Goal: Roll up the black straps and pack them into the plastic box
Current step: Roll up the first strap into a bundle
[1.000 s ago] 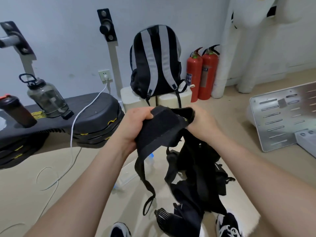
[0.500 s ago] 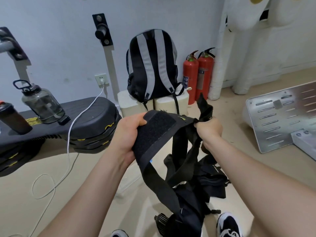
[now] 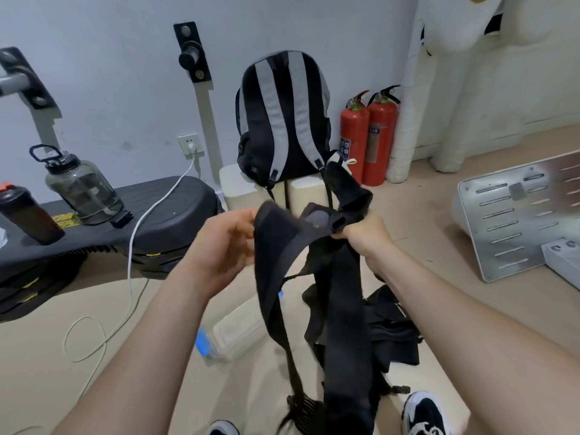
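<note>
You are pinching the limp black strap (image 3: 276, 246) by its wide pad: right hand (image 3: 364, 233) clenching it, left hand (image 3: 219, 243) loosely spread alongside; the dangling tail looks likely to tangle.

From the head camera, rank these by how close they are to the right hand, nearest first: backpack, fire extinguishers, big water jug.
Measured from the right hand:
1. Backpack, just behind the hand, against the wall.
2. Fire extinguishers, farther back and to the right, by the wall.
3. Big water jug, far left, on the black bench.
</note>
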The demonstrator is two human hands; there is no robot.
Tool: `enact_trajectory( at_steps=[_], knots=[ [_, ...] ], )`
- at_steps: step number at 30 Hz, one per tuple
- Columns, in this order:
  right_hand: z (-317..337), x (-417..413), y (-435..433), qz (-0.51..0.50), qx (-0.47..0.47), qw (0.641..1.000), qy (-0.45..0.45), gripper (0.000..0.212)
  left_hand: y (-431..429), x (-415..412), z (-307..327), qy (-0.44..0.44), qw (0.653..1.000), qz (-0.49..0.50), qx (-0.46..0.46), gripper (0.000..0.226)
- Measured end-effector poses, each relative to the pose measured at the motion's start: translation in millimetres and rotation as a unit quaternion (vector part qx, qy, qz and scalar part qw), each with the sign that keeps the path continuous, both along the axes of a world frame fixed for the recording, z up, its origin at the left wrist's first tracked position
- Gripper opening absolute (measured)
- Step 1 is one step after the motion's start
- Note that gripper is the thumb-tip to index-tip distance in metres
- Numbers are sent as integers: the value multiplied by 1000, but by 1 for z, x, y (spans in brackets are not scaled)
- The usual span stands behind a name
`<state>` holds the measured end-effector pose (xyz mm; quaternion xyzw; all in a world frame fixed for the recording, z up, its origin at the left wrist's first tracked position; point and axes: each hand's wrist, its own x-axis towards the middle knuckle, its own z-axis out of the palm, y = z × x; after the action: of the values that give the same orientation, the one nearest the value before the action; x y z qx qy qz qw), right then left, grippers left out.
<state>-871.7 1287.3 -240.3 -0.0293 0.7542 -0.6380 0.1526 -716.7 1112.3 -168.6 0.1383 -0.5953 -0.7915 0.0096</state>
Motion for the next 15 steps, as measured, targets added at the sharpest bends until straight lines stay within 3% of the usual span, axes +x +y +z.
enact_trajectory(
  at_steps=[3, 6, 8, 11, 13, 15],
  knots=[
    [30, 8, -2, 32, 81, 982, 165, 28, 6, 1, -13, -119, 988, -90, -32, 56],
    [41, 24, -7, 30, 47, 971, 233, 28, 48, -6, -33, -159, 983, -65, -69, 38],
    [35, 27, -12, 2, 7, 983, 183, 28, 60, -11, -34, -146, 989, -2, 8, 31],
    [17, 23, -17, -41, -11, 997, 67, 31, 47, -14, -16, -36, 997, 37, 57, 19],
    [12, 21, -18, -63, -4, 997, 35, 34, 41, -9, -3, 10, 999, 31, 22, 17],
    [11, 17, -14, -77, 36, 995, 49, 23, 38, -3, 3, 21, 999, 36, -27, 17]
  ],
)
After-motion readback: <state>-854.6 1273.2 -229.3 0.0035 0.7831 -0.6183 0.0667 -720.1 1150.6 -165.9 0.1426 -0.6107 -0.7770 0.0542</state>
